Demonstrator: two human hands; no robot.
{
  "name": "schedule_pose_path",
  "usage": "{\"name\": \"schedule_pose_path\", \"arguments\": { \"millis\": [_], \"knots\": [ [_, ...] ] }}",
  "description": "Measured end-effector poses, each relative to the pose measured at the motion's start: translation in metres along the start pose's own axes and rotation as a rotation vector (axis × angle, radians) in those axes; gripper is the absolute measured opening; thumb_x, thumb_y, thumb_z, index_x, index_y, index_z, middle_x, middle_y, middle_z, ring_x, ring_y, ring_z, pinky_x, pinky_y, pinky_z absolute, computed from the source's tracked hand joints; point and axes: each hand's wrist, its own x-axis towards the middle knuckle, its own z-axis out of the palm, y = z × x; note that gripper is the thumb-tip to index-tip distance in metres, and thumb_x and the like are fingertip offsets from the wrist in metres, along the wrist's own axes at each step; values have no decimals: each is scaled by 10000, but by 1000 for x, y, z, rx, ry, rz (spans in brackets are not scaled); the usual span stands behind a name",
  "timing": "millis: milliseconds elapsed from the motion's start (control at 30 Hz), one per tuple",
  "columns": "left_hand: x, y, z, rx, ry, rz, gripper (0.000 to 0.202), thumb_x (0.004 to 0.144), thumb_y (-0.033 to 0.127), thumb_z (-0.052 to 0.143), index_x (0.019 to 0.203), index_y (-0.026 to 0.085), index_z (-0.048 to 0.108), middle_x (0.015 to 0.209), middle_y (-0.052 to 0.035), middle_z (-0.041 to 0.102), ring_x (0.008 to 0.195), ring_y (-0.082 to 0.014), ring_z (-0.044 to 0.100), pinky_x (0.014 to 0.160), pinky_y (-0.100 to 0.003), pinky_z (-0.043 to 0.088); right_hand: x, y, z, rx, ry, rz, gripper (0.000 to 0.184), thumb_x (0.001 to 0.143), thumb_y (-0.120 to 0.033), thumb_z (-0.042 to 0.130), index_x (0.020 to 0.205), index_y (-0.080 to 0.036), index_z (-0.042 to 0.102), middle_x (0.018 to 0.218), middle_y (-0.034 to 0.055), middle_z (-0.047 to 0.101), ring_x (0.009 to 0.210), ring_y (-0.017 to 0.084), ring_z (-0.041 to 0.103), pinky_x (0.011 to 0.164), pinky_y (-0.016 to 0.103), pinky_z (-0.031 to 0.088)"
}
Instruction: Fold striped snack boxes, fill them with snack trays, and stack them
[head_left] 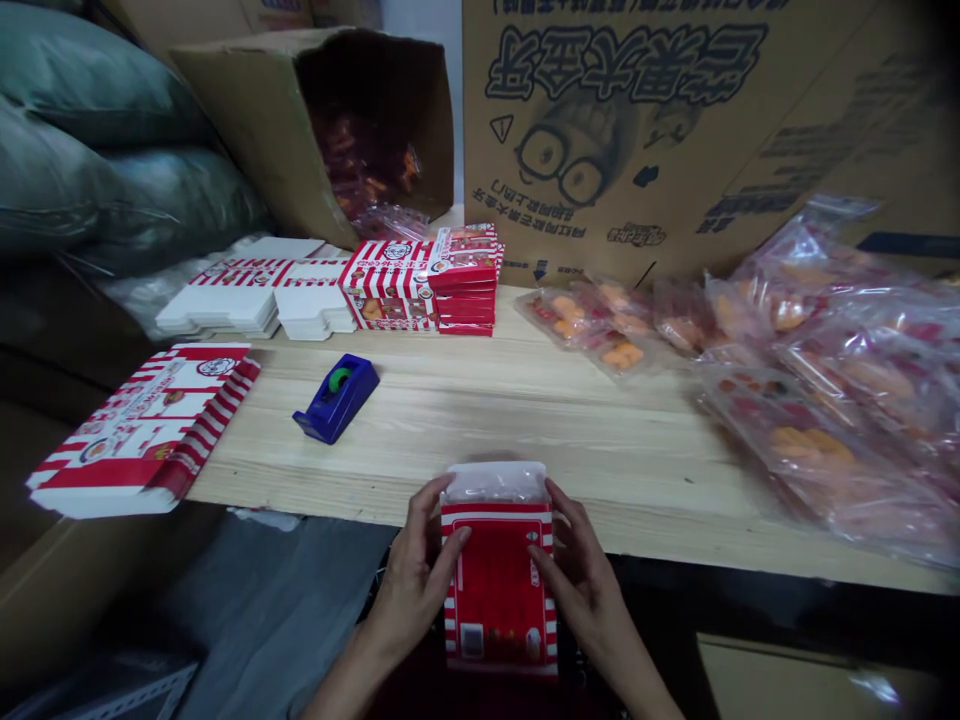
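Observation:
A red-and-white striped carton [499, 590] stands at the near edge of the wooden table [570, 430], with a clear plastic bag end sticking out of its open top. My left hand [412, 580] grips the carton's left side, thumb across its face. My right hand [581, 580] holds the right side, fingers curled round the edge. A blue tape dispenser [336, 397] lies on the table to the upper left of my hands.
Flat striped cartons [146, 430] lie at the left edge, more flat ones [255, 295] behind, and a stack of filled cartons [431, 280]. Clear bags of orange toys [825, 390] cover the right. A printed cardboard box [675, 130] and an open tipped box [330, 130] stand behind.

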Motion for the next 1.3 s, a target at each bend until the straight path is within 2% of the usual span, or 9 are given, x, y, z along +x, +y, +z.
{"name": "schedule_pose_path", "arguments": {
  "millis": [200, 333, 500, 667, 733, 833, 933, 1100, 1300],
  "knots": [
    [-3, -11, -13, 209, -91, 182, 395, 1000, 210, 606, 1376, 331, 594, 1359, -71, 661, 1356, -275, 568, 1145, -474, 475, -6, 7, -1, -301, -92, -102, 482, 1003, -323, 611, 1466, -409, 512, 1465, 70, 558, 1417, 314, 501, 1121, 547, 500],
    [-11, -11, -11, 137, -126, 157, 307, 997, 201, 609, 1285, 298, 650, 1301, -93, 657, 1318, -265, 580, 1087, -430, 507, -3, -5, 1, -350, -101, -144, 228, 1002, -305, 619, 1223, -324, 670, 1226, 68, 673, 1225, 278, 632, 1056, 469, 534],
    [-11, 4, -7, 62, -55, 88, 157, 1003, 239, 597, 1030, 244, 752, 1419, -111, 562, 1306, -276, 557, 1112, -460, 458, -5, -16, 8, -274, -34, -131, 89, 1027, -266, 574, 981, -262, 650, 1082, 53, 654, 1069, 232, 633, 927, 385, 527],
    [1, 16, -3, -440, 174, -259, 313, 998, 403, 617, 1275, 285, 703, 1433, -89, 621, 1213, -261, 638, 1071, -437, 486, -12, -13, 6, -229, 30, -155, 118, 1017, -224, 587, 906, -253, 613, 1020, 36, 623, 1026, 215, 591, 901, 358, 482],
    [5, 17, 1, -732, 139, -466, 381, 984, 444, 637, 1293, 229, 692, 1258, -109, 724, 1089, -240, 691, 972, -371, 533, -13, -13, 4, -222, 34, -153, 127, 1014, -220, 591, 893, -253, 610, 994, 30, 615, 1011, 214, 581, 886, 352, 477],
    [9, 17, 7, -963, 27, -611, 252, 920, 387, 744, 1040, 167, 772, 981, -81, 773, 885, -180, 701, 840, -275, 540, -13, -13, 4, -215, 14, -151, 126, 1016, -218, 586, 899, -256, 613, 1007, 30, 614, 1019, 216, 572, 894, 360, 468],
    [10, 19, 10, -1033, 14, -666, 160, 846, 290, 829, 943, 175, 776, 898, -36, 771, 785, -130, 683, 789, -228, 525, -12, -12, 5, -214, 25, -149, 126, 1018, -228, 584, 899, -257, 609, 1011, 33, 608, 1019, 222, 567, 891, 371, 468],
    [12, 21, 10, -955, -86, -704, 315, 820, 276, 842, 1105, 153, 783, 1004, -97, 801, 816, -169, 724, 847, -275, 539, -13, -10, 4, -188, 41, -141, 118, 1019, -236, 590, 905, -261, 605, 999, 27, 599, 1004, 218, 577, 881, 372, 487],
    [22, 21, 15, -905, -79, -667, 305, 825, 241, 795, 1120, 162, 785, 964, -85, 810, 778, -171, 726, 799, -283, 536, -11, -24, 5, -332, 51, -145, 111, 1023, -247, 563, 1085, -297, 639, 1382, 84, 542, 1324, 315, 509, 1092, 584, 448]
  ]
}}
